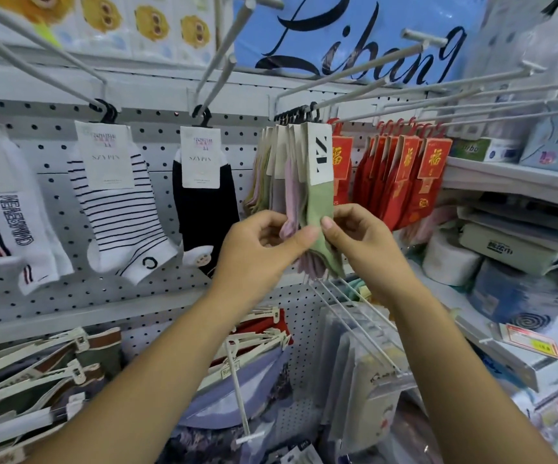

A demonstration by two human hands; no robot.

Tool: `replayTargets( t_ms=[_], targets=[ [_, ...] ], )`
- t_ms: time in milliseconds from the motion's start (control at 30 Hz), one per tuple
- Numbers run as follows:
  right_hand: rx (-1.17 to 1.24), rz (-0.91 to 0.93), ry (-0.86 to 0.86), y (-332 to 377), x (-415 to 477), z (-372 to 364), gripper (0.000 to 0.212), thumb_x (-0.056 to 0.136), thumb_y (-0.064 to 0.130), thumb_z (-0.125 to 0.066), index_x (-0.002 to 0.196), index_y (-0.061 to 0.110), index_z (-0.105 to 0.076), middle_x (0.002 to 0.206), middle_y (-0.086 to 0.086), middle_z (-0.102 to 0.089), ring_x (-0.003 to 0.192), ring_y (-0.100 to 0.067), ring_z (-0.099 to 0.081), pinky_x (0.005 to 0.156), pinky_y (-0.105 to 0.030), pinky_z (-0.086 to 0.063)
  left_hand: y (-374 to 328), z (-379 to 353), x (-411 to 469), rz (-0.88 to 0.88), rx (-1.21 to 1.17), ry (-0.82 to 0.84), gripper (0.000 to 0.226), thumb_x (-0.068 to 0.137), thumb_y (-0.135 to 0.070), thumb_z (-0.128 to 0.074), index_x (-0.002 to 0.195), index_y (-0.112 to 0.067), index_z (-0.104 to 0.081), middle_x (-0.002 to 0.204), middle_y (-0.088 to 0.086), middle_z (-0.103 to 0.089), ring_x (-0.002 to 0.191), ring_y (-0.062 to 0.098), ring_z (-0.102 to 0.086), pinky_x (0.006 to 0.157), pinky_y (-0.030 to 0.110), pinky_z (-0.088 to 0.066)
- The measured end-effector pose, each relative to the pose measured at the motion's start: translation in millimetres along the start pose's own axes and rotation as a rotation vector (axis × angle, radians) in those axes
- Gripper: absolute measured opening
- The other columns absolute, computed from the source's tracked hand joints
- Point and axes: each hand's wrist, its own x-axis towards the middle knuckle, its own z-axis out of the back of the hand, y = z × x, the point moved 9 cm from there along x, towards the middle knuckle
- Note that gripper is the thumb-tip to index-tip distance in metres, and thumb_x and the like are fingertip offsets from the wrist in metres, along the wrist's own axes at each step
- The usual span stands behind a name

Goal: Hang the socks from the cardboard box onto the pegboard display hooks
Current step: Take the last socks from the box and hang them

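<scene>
Pegboard [157, 135] carries a bunch of socks [281, 182] near the middle of its top edge. Left hand [257, 242] and right hand [361, 242] both pinch the front green sock [319, 202] low down. It looks soft, light and limp; its stiff card [319, 155] probably gives a surer hold.

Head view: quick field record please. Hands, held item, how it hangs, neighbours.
left hand: pinches green sock, thumb on front
right hand: pinches the same sock from the other side
green sock: front of a pastel bunch, hanging by black hanger
neighbours: black sock on the left, red packets on the right
cardboard box: not in view
</scene>
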Motion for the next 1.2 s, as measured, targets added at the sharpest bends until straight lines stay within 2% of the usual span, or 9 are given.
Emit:
replayTargets(
  t_ms=[200,300,367,467,600,700,800,1033,1200],
  targets=[
    [0.081,-0.049,0.134,8,-9,6,0.039,0.097,0.033,-0.059,0.132,0.017,-0.058,0.12,0.001,-0.073,0.11,-0.014,-0.07,0.086,-0.022,-0.055,-8,-23,-8,-0.026,-0.093,0.09,0.013,0.092,-0.025,-0.077,0.101,-0.019,-0.071,0.093,-0.003,-0.08,0.086,0.01,-0.076,0.075,0.022,-0.058],
    [0.106,-0.082,0.182,12,-9,7,0.038,0.097,0.034,-0.059,0.132,0.018,-0.059,0.117,-0.005,-0.075,0.109,-0.027,-0.071,0.09,-0.035,-0.058,-7,-24,-7,0.019,-0.148,0.162,0.014,0.095,-0.023,-0.071,0.108,-0.017,-0.071,0.097,-0.001,-0.081,0.091,0.018,-0.077,0.082,0.03,-0.062],
    [0.041,-0.075,0.169,12,-6,7,0.031,0.099,0.031,-0.06,0.127,0.018,-0.062,0.114,-0.008,-0.075,0.105,-0.033,-0.07,0.094,-0.04,-0.057,-8,-13,-6,0.01,-0.123,0.117,0.013,0.095,-0.026,-0.071,0.104,-0.018,-0.074,0.092,-0.001,-0.081,0.088,0.018,-0.078,0.079,0.034,-0.064],
    [-0.064,-0.067,0.147,7,3,-4,0.024,0.101,0.025,-0.061,0.123,0.015,-0.064,0.1,-0.001,-0.075,0.087,-0.014,-0.07,0.081,-0.025,-0.057,-16,19,1,-0.086,0.072,-0.115,0.009,0.093,-0.036,-0.074,0.093,-0.027,-0.074,0.087,-0.008,-0.077,0.083,0.006,-0.073,0.076,0.024,-0.06],
    [-0.171,-0.038,-0.02,3,17,-2,0.031,0.096,0.026,-0.069,0.124,0.014,-0.062,0.11,-0.003,-0.071,0.096,-0.013,-0.068,0.078,-0.018,-0.056,-38,36,21,-0.199,0.287,-0.261,0.032,0.09,-0.045,-0.074,0.115,-0.038,-0.056,0.12,-0.02,-0.06,0.107,-0.01,-0.057,0.087,0.008,-0.046],
    [-0.262,0.049,-0.146,12,22,14,0.03,0.095,0.034,-0.069,0.122,0.022,-0.062,0.111,0.01,-0.067,0.097,0.005,-0.062,0.079,-0.013,-0.05,-54,29,51,-0.245,0.384,-0.232,0.067,0.086,-0.052,-0.075,0.141,-0.032,-0.043,0.145,-0.013,-0.049,0.131,0.003,-0.046,0.105,0.02,-0.035],
    [-0.448,0.183,-0.191,27,26,28,0.036,0.097,0.038,-0.065,0.13,0.024,-0.058,0.126,0.008,-0.061,0.117,-0.005,-0.057,0.098,-0.024,-0.046,-60,11,82,-0.23,0.457,-0.132,0.094,0.084,-0.058,-0.075,0.156,-0.027,-0.025,0.163,-0.002,-0.03,0.147,0.013,-0.031,0.111,0.028,-0.026],
    [-0.799,0.298,-0.152,31,50,56,0.048,0.099,0.031,-0.062,0.144,0.019,-0.051,0.158,0.0,-0.038,0.148,-0.016,-0.028,0.115,-0.022,-0.017,-52,1,106,-0.245,0.484,-0.035,0.092,0.084,-0.061,-0.074,0.155,-0.029,-0.026,0.159,-0.003,-0.037,0.14,0.011,-0.041,0.116,0.038,-0.038],
    [-0.834,0.444,-0.506,41,47,102,0.047,0.097,0.029,-0.063,0.141,0.018,-0.05,0.155,-0.003,-0.038,0.145,-0.021,-0.032,0.12,-0.027,-0.02,-48,1,101,-0.283,0.487,-0.103,0.08,0.089,-0.056,-0.071,0.152,-0.029,-0.03,0.148,-0.005,-0.05,0.126,0.004,-0.047,0.101,0.028,-0.04]
  ],
)
